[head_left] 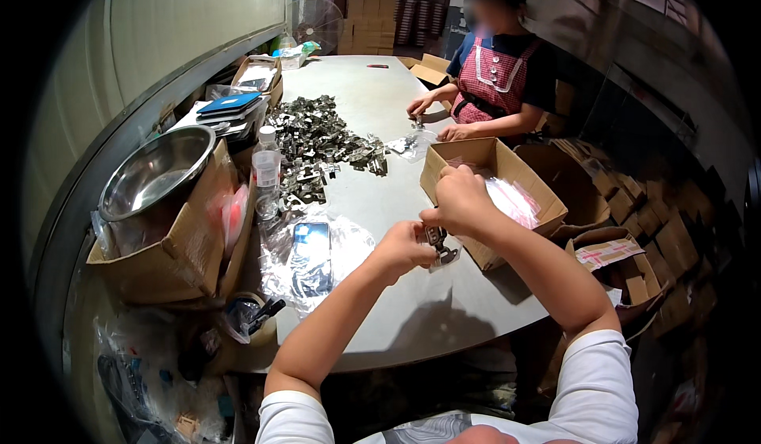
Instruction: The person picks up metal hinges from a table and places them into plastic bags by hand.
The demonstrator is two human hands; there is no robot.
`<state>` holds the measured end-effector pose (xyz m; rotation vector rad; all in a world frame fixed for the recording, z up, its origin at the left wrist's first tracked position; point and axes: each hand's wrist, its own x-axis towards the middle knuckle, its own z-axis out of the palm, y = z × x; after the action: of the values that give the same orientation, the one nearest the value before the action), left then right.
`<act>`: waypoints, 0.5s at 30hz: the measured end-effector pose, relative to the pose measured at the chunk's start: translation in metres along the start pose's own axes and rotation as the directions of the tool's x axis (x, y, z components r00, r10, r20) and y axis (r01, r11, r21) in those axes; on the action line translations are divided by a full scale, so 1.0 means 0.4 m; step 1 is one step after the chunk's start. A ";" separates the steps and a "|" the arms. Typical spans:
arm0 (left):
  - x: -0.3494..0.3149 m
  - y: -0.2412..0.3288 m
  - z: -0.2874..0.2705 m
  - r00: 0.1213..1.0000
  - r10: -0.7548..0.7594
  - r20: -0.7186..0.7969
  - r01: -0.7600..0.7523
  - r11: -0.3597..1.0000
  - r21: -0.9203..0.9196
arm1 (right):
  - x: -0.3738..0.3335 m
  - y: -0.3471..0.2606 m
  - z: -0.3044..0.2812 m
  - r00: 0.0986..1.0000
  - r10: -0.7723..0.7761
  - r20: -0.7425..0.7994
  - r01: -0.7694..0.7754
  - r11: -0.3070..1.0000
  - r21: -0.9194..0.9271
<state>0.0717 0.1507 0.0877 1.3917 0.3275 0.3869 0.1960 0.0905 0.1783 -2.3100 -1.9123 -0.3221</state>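
Above the near part of the table, my left hand and my right hand meet at a dark, shiny metal hinge. The fingers of both hands are closed about it, my right hand gripping from above and my left from the side. Clear plastic, like a small bag, shows around the hinge's lower end; my fingers hide how far it covers the piece. Just beyond and beneath my right forearm stands an open cardboard box with clear, pink-edged plastic bags in it.
A heap of metal hinges covers the table's left middle. Nearer are a plastic bottle and a phone on clear plastic sheeting. At left, a steel bowl rests on a cardboard box. Across the table, a co-worker handles parts.
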 end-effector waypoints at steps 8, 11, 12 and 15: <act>0.011 -0.022 -0.012 0.999 -0.038 0.023 0.041 0.991 -0.129 | -0.015 0.002 0.017 0.981 0.069 -0.183 -0.051 0.993 0.102; 0.013 -0.007 -0.019 0.997 -0.011 0.073 0.026 0.975 -0.219 | -0.019 0.008 0.044 0.996 0.045 -0.076 -0.045 0.999 -0.002; 0.010 0.001 -0.021 0.997 -0.013 0.073 0.029 0.975 -0.221 | -0.020 0.005 0.044 0.996 0.046 -0.072 -0.046 0.999 -0.002; 0.004 0.013 -0.033 1.000 0.021 -0.020 -0.027 0.949 -0.315 | -0.017 -0.012 0.031 1.000 0.006 -0.014 -0.009 0.986 -0.165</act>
<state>0.0668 0.1639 0.0910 1.0798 0.2492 0.4499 0.1910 0.0877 0.1644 -2.4090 -1.9381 -0.5131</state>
